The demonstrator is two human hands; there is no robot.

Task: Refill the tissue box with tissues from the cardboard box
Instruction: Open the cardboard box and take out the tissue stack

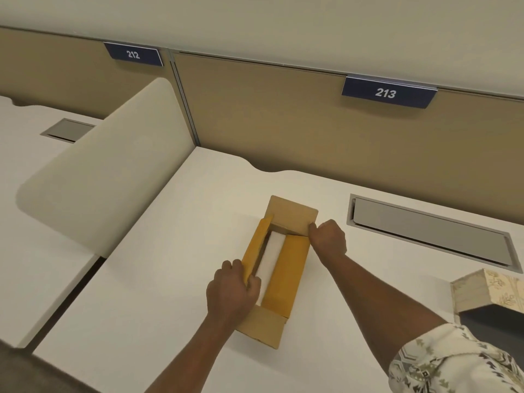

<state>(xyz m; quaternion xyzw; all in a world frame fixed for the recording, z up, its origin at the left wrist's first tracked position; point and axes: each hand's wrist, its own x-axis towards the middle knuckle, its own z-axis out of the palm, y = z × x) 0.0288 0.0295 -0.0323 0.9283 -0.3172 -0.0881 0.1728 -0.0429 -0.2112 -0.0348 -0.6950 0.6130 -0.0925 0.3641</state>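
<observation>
Inside cardboard box (279,275), tissues (269,258) show partly.

We see only a narrow white strip of the tissues (269,258) inside the cardboard box (279,279); its flaps cover the rest. The fingertips of our left hand (231,290) curl behind the near long flap and are hidden, and those of our right hand (329,236) tuck under against the box's far corner, so we cannot tell how much they grasp. The patterned tissue box (487,290) is cut off by the right edge, its opening out of sight. Our sleeve (453,361) runs off the bottom corner.
</observation>
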